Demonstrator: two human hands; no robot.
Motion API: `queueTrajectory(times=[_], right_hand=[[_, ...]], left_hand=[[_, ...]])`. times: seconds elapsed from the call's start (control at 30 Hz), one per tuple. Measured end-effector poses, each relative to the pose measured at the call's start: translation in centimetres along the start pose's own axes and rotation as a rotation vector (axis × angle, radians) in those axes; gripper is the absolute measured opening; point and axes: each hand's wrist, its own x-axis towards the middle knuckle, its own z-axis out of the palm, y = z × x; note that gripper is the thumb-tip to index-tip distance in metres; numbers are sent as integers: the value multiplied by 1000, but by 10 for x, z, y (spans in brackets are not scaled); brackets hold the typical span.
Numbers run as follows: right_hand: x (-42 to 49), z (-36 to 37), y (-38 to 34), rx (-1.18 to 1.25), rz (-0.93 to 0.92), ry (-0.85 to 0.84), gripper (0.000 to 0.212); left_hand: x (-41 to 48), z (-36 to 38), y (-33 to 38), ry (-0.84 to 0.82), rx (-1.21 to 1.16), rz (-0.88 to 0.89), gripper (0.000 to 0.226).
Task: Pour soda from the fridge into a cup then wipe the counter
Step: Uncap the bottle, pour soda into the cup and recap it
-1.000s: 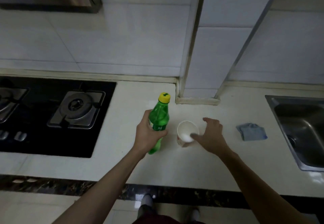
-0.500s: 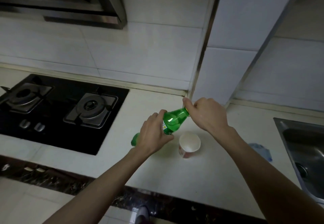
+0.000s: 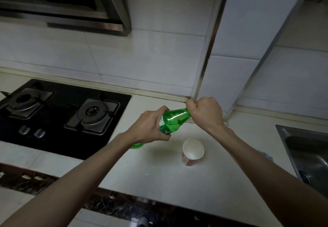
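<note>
A green soda bottle (image 3: 173,120) is held tilted above the white counter (image 3: 159,177), its neck pointing up and right. My left hand (image 3: 149,127) grips the bottle's body around the label. My right hand (image 3: 205,113) is curled round the bottle's top, and the yellow cap is hidden inside it. A white paper cup (image 3: 193,151) with a red base stands upright on the counter below and to the right of the bottle; it looks empty. A corner of the blue cloth (image 3: 266,155) peeks out behind my right forearm.
A black gas hob (image 3: 58,116) with two burners fills the counter's left side. A steel sink (image 3: 307,157) lies at the right edge. A range hood (image 3: 67,6) hangs above the hob. A tiled pillar (image 3: 236,49) juts out behind my hands.
The bottle has been lifted off the counter and tilted. My right hand left the cup and closed round the cap. The view has shifted up and left.
</note>
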Motion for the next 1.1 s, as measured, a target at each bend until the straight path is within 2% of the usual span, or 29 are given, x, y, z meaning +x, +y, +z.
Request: queueTrajectory(times=[0.2,0.3,0.37,0.47,0.6,0.7,0.77,0.83,0.9,0.97,1.03,1.1], right_hand=[[-2,0,-1,137,-45,59,50],[1,-5,-5,166,-48,67,54],[8,-12,-6,84,-51,39,56],[17,-21,-5,-31,-249,29,54],[16,-25,-8,-25,-525,141,55],[24,-35,-7,-77,-678,183,53],[29,-42,-8,-214,-609,108,57],[29,-47,-12,-321,-418,-3,59],[33,-48,-14,-301,-189,-115,52],[35,-48,-17,-282,-54,-194,44],[35,-47,-18,-274,-37,-184,40],[32,-45,-16,-263,-86,-127,42]], left_hand=[[12,-20,2,-106,21,44,53],[15,-27,4,-196,-118,27,49],[15,-23,6,-187,-199,9,48],[14,-20,10,-199,-315,-4,48],[13,-32,13,-460,-535,-24,48],[12,-33,17,-511,-597,-30,50],[13,-30,21,-418,-541,-41,50],[15,-24,25,-245,-422,-49,50],[17,-14,28,-66,-227,-25,54],[18,-3,30,55,-84,12,60],[19,-1,30,57,-81,17,60],[21,-6,25,-60,-186,-13,57]])
